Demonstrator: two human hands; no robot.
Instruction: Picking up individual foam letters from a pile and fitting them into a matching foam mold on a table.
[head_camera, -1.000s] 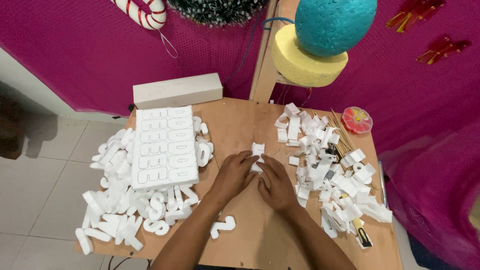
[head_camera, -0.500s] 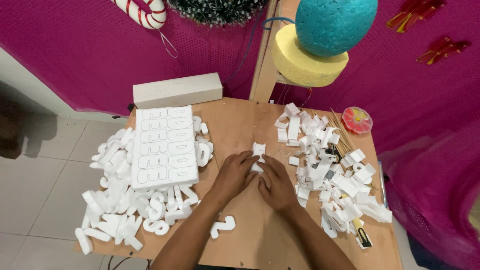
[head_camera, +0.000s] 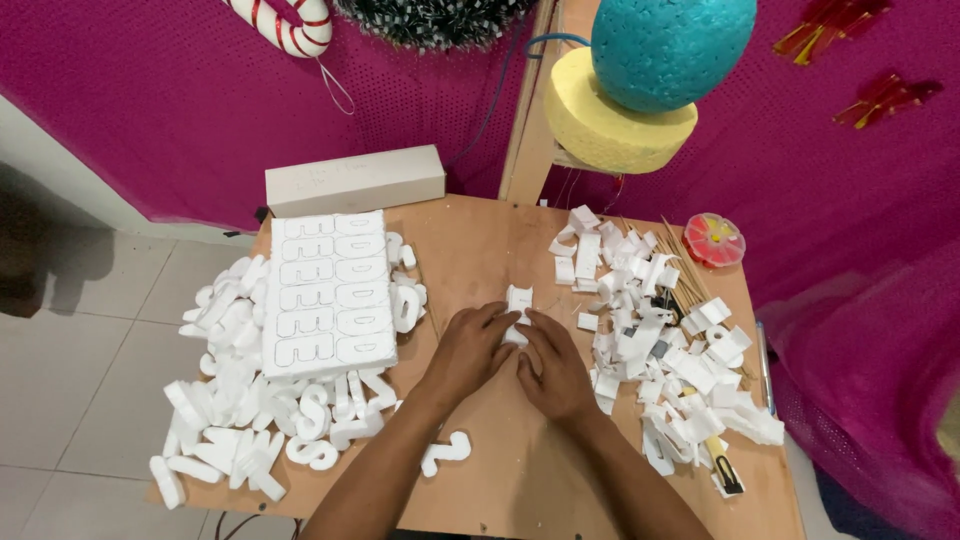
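Head view: both hands meet at the middle of the wooden table (head_camera: 500, 250). The left hand (head_camera: 468, 350) and right hand (head_camera: 553, 368) pinch one white foam letter piece (head_camera: 519, 304) between their fingertips, foam letter sheet (head_camera: 328, 292) left, foam scraps (head_camera: 660, 330) right.

Matt white foam letter piece (head_camera: 519, 303) and scraps (head_camera: 650, 330) on a smooth, bare wooden table (head_camera: 500, 240); behind, perforated magenta cloth (head_camera: 150, 110).
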